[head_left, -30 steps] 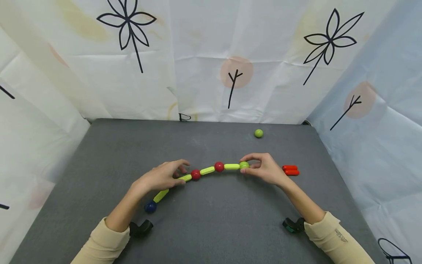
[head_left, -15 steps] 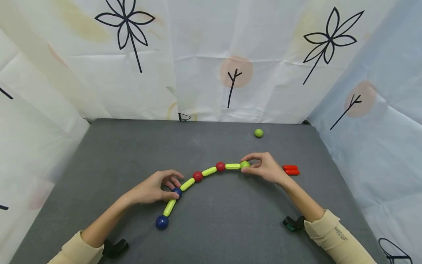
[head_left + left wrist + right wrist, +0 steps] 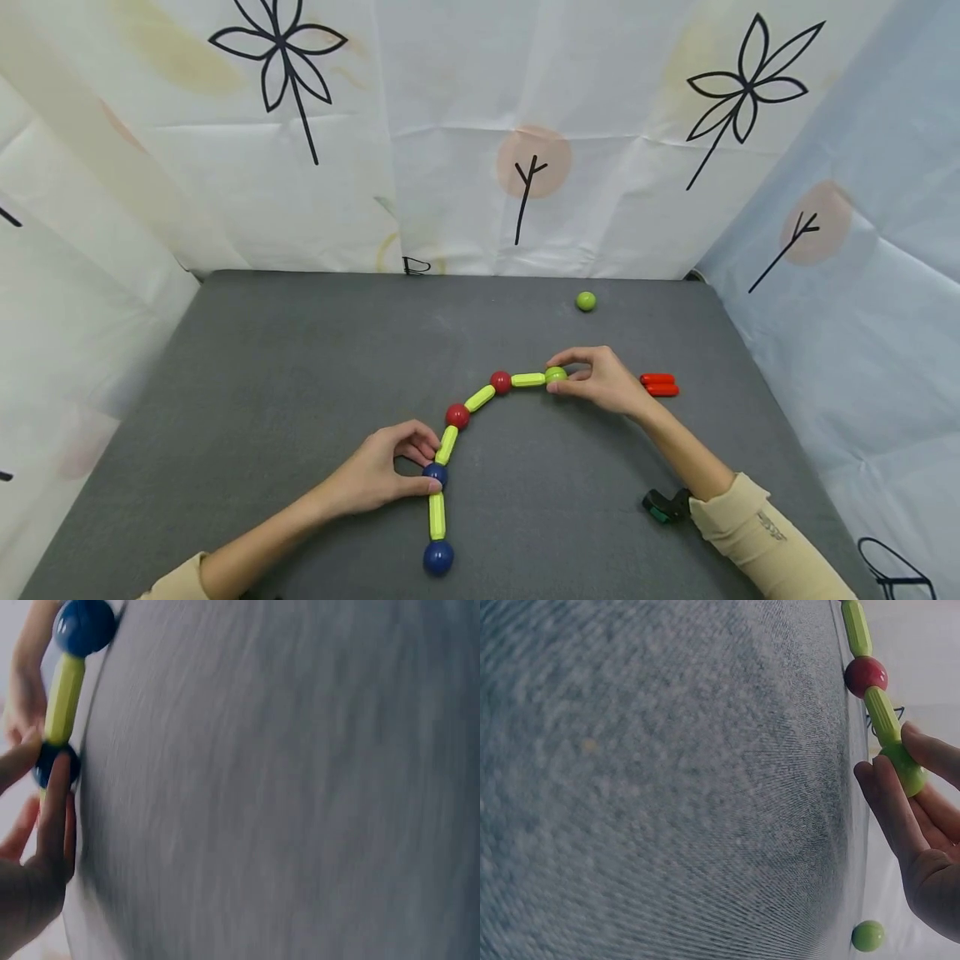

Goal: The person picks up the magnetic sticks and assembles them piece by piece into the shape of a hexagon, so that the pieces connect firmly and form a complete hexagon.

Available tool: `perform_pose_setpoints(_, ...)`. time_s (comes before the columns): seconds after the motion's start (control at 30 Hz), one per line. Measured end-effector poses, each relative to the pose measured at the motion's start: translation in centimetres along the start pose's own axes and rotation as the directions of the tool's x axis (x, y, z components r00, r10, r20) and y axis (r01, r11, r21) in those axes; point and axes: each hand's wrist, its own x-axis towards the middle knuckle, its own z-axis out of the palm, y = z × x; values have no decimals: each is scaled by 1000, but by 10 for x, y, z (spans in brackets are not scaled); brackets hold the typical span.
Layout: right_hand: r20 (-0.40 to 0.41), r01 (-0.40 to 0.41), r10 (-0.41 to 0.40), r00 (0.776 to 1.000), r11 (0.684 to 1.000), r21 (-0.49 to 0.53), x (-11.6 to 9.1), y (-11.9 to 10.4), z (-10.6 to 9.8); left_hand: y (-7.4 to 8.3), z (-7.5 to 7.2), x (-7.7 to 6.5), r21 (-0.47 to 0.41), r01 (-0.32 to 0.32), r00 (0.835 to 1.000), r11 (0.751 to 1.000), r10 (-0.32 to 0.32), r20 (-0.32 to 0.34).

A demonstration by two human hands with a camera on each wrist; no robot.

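Note:
A bent chain of balls joined by yellow-green rods (image 3: 437, 517) lies on the grey table. One dark blue ball (image 3: 438, 557) ends it at the near side. My left hand (image 3: 375, 475) pinches the second blue ball (image 3: 46, 766) between thumb and fingers. Farther along come two red balls, the nearer (image 3: 457, 416) left of the farther (image 3: 501, 382). At the far right end my right hand (image 3: 606, 385) pinches a light green ball (image 3: 906, 772) between thumb and fingertips. Its rod (image 3: 883, 716) leads to the farther red ball in the right wrist view.
A loose green ball (image 3: 586, 301) rests near the table's back edge. Two red rods (image 3: 659, 384) lie side by side, right of my right hand. White printed cloth (image 3: 450, 167) hangs behind the grey table (image 3: 315, 350) and at its sides.
My left hand has moved toward me and to the right, now holding the second blue ball. The chain's left part has swung round toward me. My right hand stays put on the green ball.

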Motion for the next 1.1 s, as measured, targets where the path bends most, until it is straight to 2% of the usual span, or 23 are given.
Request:
perform_pose_setpoints(0.13,0,8,-8,1000,1000,-4,1,0,1,10,22,0,35,6,996,999,-3,-90)
perform_pose_setpoints(0.23,-1,8,-8,1000,1000,-10,3,1,3,16,34,1,45,-18,992,999,23,-121)
perform_pose_setpoints(0.37,-6,1,-1,1000,1000,-19,6,2,4,23,43,3,30,-35,991,999,38,-126)
perform_pose_setpoints(0.63,-28,19,-21,999,999,-43,11,5,4,29,50,14,18,-57,995,998,59,-81)
perform_pose_setpoints(0.77,-32,21,-22,999,999,-39,16,6,3,29,47,23,30,-81,994,996,83,-73)
perform_pose_setpoints(0.87,-20,16,-16,1000,1000,-27,20,6,2,30,38,30,30,-83,994,996,85,-64)
perform_pose_setpoints(1.0,-7,15,-15,1000,1000,-10,23,7,1,37,18,44,34,-99,992,995,101,-78)
perform_pose_setpoints(1.1,-4,17,-17,1000,1000,-1,23,5,1,42,1,59,69,-151,981,986,158,-116)
